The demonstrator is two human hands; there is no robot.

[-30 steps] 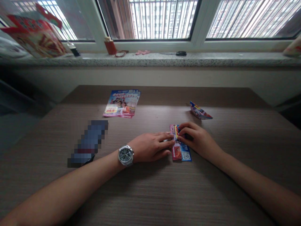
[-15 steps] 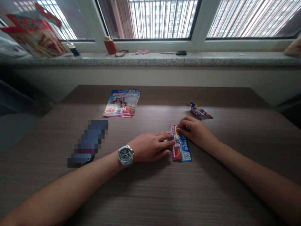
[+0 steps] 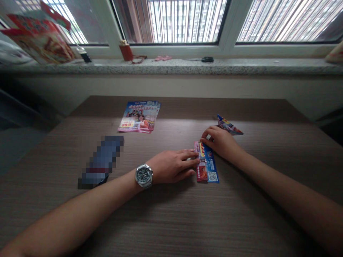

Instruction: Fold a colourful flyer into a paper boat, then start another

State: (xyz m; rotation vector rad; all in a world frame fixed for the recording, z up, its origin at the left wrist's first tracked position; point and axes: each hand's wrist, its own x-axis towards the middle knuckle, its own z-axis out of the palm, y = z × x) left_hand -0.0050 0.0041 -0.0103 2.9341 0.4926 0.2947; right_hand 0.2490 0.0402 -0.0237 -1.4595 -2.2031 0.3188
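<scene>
A folded flyer (image 3: 209,166), blue on one side and pink on the other with a QR code, lies on the table in front of me. My left hand (image 3: 175,166), with a metal watch at the wrist, rests flat with fingers stretched over the flyer's left edge. At the flyer's far end, my right hand (image 3: 218,140) has its thumb and forefinger closed on the edge near the far corner. Just beyond that hand stands a folded paper piece (image 3: 229,125) with a pointed shape, printed in similar colours.
A stack of flyers (image 3: 139,117) lies at the far left of the table (image 3: 171,221). Nearer to me is a blurred-out phone-like object (image 3: 103,160). Along the windowsill (image 3: 241,67) are a red container (image 3: 125,51), a dark-handled tool (image 3: 207,59) and a food bag (image 3: 44,41).
My right hand has slid away from me along the flyer to its far edge. The left hand stays pressed in the same place.
</scene>
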